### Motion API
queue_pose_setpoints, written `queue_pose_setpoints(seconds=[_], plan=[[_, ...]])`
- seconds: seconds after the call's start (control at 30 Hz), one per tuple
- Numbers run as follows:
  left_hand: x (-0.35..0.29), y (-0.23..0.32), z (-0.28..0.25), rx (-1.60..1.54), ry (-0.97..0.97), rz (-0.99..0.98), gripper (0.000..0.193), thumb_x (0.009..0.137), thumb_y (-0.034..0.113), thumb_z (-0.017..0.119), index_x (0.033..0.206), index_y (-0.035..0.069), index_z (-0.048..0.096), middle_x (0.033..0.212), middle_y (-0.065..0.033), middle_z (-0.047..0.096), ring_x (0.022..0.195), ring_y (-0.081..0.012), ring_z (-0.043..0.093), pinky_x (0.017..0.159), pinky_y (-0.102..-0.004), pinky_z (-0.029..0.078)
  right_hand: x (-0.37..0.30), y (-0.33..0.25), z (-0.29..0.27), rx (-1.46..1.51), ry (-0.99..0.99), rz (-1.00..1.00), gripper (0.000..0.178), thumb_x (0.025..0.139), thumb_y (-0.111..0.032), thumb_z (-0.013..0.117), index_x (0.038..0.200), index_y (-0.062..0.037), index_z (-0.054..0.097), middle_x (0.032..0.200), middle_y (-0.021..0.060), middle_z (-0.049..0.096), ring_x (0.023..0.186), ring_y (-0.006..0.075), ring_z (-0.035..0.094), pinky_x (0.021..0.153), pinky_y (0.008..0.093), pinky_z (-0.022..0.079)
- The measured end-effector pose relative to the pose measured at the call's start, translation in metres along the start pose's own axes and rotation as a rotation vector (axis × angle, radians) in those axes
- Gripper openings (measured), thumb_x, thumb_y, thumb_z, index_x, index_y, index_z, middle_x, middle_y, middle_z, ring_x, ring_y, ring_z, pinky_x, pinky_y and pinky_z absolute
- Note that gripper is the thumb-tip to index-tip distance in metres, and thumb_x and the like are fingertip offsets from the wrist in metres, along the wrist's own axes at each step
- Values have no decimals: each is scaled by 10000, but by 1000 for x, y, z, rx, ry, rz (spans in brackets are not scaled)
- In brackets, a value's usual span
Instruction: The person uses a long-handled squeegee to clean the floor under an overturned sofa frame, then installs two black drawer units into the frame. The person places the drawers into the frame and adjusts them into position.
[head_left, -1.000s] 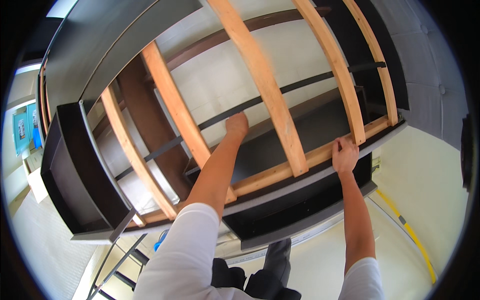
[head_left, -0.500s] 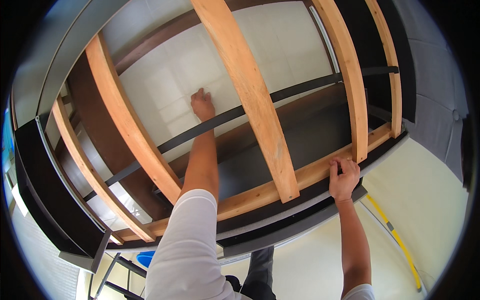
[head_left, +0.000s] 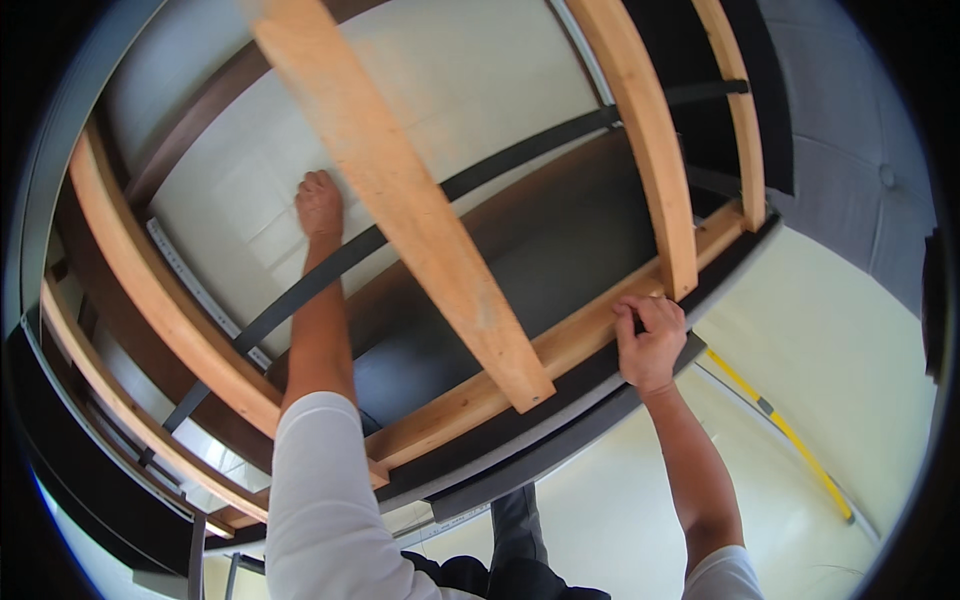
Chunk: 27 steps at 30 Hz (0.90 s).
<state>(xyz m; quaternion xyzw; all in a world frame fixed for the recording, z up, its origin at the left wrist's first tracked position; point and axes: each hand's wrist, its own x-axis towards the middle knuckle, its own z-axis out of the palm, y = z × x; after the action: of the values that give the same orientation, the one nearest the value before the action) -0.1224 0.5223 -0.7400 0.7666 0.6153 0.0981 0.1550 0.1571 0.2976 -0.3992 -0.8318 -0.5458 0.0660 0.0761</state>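
Note:
My left arm reaches down through the gap between wooden slats [head_left: 400, 200] and past a black crossbar. Beyond that bar, my left hand [head_left: 320, 205] is closed over the pale floor panel [head_left: 240, 190]. Whatever its curled fingers may hold is hidden. Nearer to me on the right, my right hand [head_left: 650, 342] has its fingers curled on the wooden rail [head_left: 440, 412] of the bed frame, beside the end of another slat [head_left: 650, 150]. The black crossbar [head_left: 310, 285] runs at a slant beneath the slats.
A dark compartment [head_left: 560, 240] lies below the slats. Grey upholstered padding [head_left: 850, 120] stands at the far right. On the light floor at the right lies a yellow and grey pole [head_left: 790, 440]. Dark edge panels [head_left: 60, 470] border the left side.
The frame and slats have shifted left in my view. My left hand's fingers look more tightly curled. My right hand stays on the rail by the same slat end.

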Motion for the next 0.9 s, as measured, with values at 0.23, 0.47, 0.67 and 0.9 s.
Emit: queue_pose_setpoints(seconds=[0.23, 0.47, 0.67, 0.9], plan=[[-2, -18, 26, -231, 120, -63, 129, 777, 133, 443, 832, 17, 455, 774, -99, 480, 680, -215, 517, 562, -333, 446, 2, 1, -5, 59, 18, 28, 32, 616, -75, 573, 647, -79, 576, 621, 34, 562, 601, 196, 524, 641, 302, 383], [-70, 29, -23, -1305, -229, -925, 277, 777, 186, 485, 981, 0, 474, 909, -169, 542, 717, -258, 569, 546, -340, 464, 0, 2, -8, 51, 62, 21, 38, 612, -92, 564, 646, -94, 581, 597, 23, 560, 611, 176, 518, 629, 303, 371], [-108, 103, -183, -1324, -347, -1287, 70, 795, 103, 375, 761, 70, 426, 586, -23, 384, 488, -106, 376, 423, -244, 325, -10, 12, -16, 40, 65, 80, 39, 622, -137, 547, 615, -99, 550, 585, 24, 561, 627, 168, 515, 619, 304, 358], [-186, 224, -339, -1316, -246, -645, 98, 822, 155, 406, 748, 91, 401, 655, 9, 371, 554, -78, 371, 480, -201, 316, -24, 24, -21, 231, 315, 99, 213, 626, -169, 543, 818, -76, 535, 693, 53, 563, 720, 191, 515, 697, 331, 368]])
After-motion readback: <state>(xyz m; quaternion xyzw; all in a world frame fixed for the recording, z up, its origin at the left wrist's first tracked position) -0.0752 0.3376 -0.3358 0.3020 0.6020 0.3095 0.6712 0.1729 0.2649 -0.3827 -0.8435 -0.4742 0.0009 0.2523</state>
